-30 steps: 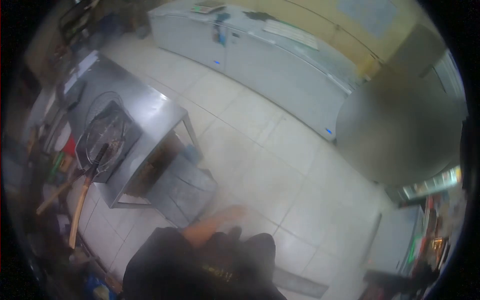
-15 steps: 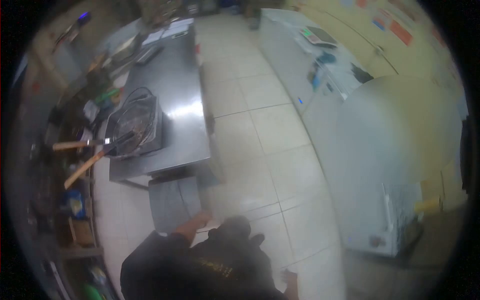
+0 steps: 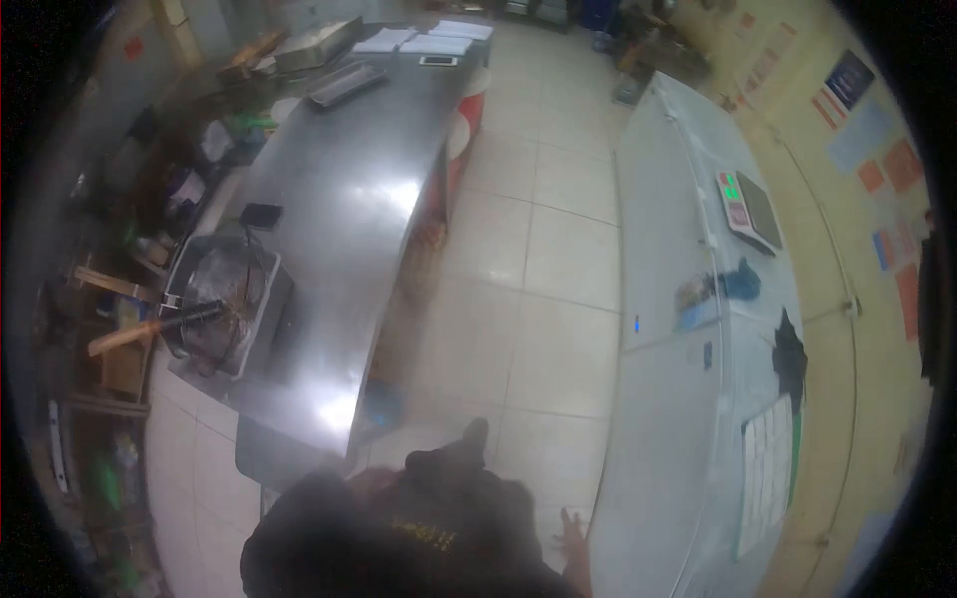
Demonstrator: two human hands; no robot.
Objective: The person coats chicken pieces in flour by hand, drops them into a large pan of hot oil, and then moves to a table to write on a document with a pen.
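My right hand (image 3: 571, 538) hangs low at the right of my dark shirt (image 3: 399, 538), its fingers spread and nothing in it. It is close to the lower side of the long white chest freezer (image 3: 653, 419). My left hand (image 3: 374, 485) is a blurred shape in front of my body, near the end of the steel table (image 3: 324, 249); its fingers do not show clearly. On the table's left side stands a grey bin (image 3: 274, 309) lined with clear plastic, with wooden-handled tools (image 3: 130, 334) lying across it.
Papers (image 3: 449, 38), a phone (image 3: 439, 62) and a metal tray (image 3: 344, 85) lie on the table's far end. A lit digital scale (image 3: 748, 211), a blue cloth (image 3: 741, 282) and a white sheet (image 3: 766, 478) rest on the freezer. Tiled floor (image 3: 498, 339) runs between table and freezer.
My view has swung, and I am closer to the steel table and the freezer. My left hand has drawn in from beside the grey panel at the table's end toward my body.
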